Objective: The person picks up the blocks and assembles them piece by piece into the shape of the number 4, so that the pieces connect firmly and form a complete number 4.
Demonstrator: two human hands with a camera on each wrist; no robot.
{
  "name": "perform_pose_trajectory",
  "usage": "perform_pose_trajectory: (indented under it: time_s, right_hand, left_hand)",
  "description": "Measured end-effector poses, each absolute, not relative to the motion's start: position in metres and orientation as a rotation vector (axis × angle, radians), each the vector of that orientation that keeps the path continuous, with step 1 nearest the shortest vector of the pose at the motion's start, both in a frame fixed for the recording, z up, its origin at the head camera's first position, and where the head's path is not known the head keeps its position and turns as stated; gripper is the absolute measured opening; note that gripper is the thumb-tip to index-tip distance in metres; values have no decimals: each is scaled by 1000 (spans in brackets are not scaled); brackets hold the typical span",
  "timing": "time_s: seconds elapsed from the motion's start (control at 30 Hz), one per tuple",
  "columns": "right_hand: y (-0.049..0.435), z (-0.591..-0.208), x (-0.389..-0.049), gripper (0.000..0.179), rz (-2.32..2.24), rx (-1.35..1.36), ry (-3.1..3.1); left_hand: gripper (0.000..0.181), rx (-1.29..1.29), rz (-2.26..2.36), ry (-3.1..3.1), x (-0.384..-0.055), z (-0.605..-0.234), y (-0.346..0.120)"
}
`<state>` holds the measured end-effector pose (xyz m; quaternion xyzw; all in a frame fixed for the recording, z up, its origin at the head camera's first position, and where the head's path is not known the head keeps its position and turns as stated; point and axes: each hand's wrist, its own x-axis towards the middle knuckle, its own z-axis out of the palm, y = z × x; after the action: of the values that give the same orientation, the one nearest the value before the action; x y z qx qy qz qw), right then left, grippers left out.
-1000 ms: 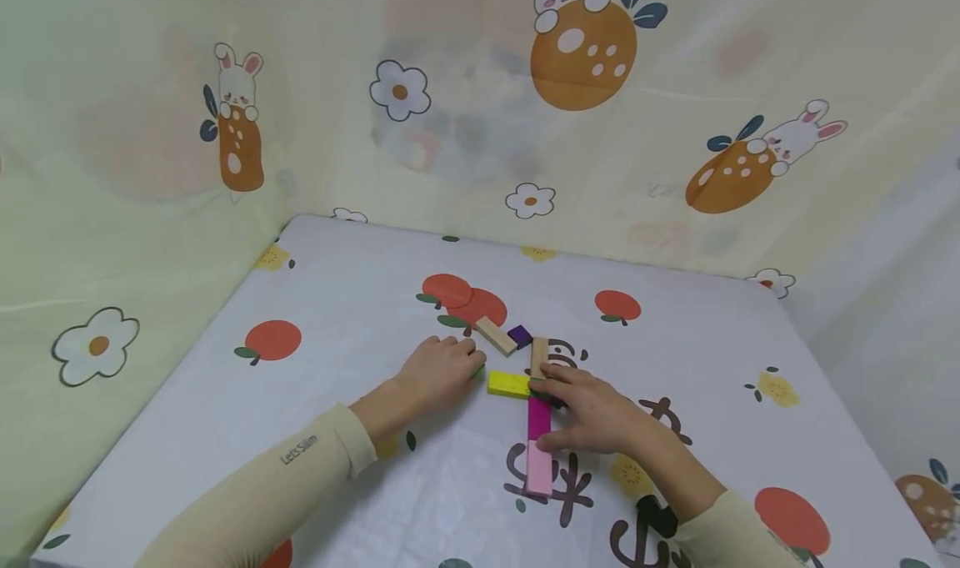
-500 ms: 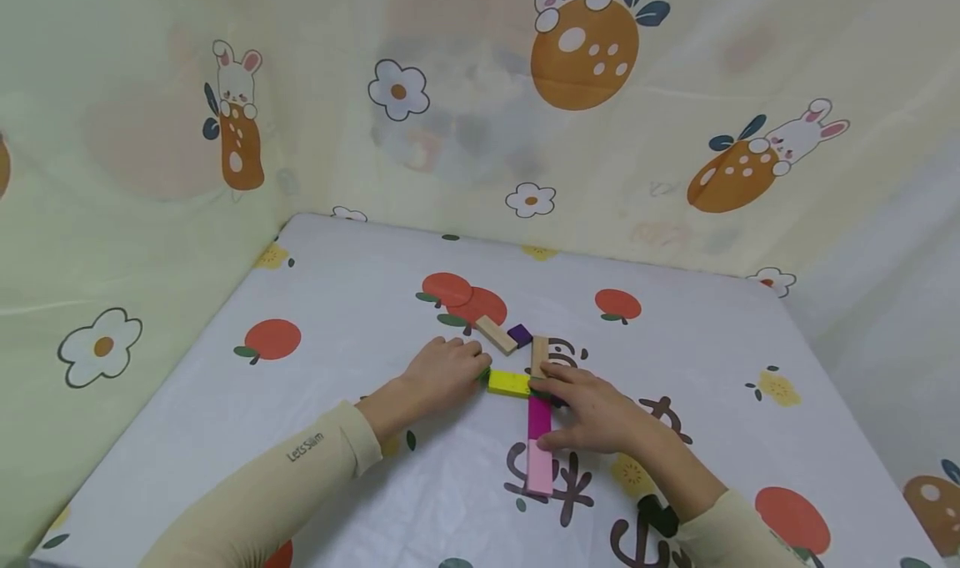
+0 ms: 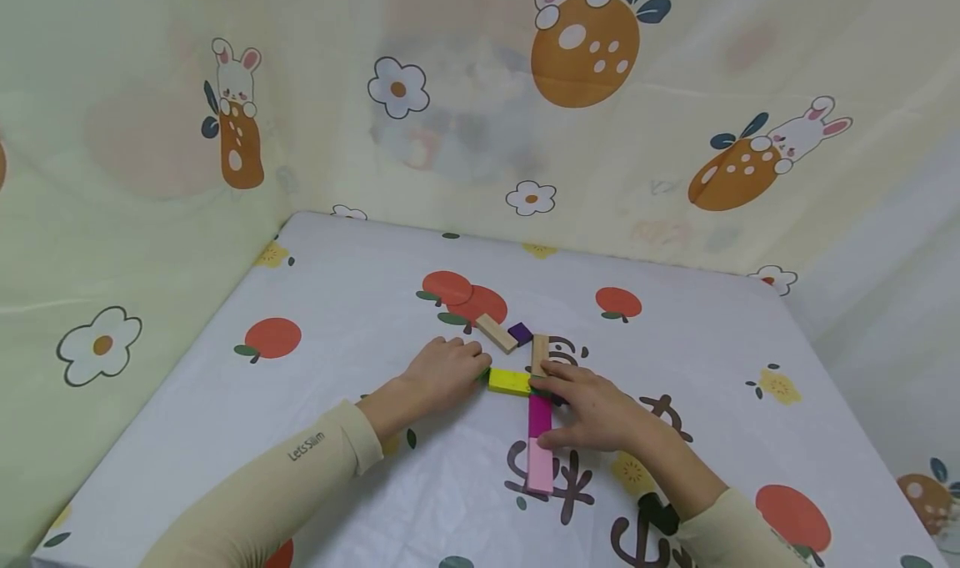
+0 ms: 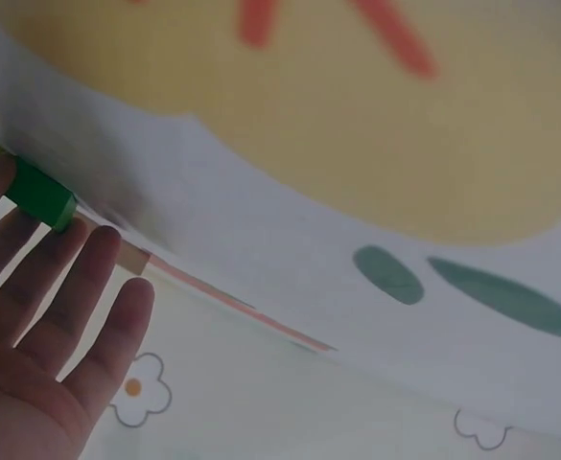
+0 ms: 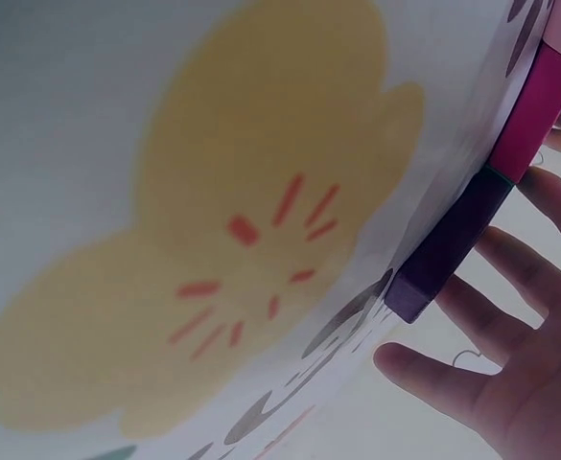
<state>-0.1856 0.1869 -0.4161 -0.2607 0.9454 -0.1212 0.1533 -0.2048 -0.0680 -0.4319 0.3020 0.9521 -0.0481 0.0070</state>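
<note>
Patterned curtain (image 3: 315,76) at the far side; white-covered table (image 3: 360,293) in front. Left hand (image 3: 447,372) pinches a green block (image 4: 40,194) by the left end of a yellow block. Right hand (image 3: 596,409), fingers fairly straight and spread, touches the row and a dark purple block (image 5: 448,244). Pink block (image 3: 540,468) nearest, end to end with magenta block (image 3: 539,416). Yellow block (image 3: 509,382) lies crosswise, left of the row. Upright-running tan block (image 3: 540,353) farther; slanted tan block (image 3: 497,333) far left, small purple block (image 3: 521,334) between them.
</note>
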Motion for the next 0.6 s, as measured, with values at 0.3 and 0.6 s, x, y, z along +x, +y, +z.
perform_pose_trajectory:
  time_s: [0.3,0.6]
  right_hand:
    - [188,-421,-185,81,-340,-774,2719]
    - [189,-425,-184,81,-337,-785,2730]
  left_hand:
    - [32,945,-173,2988,-203,-434,-68]
    - [35,944,-146,2989,-200,-435,-68]
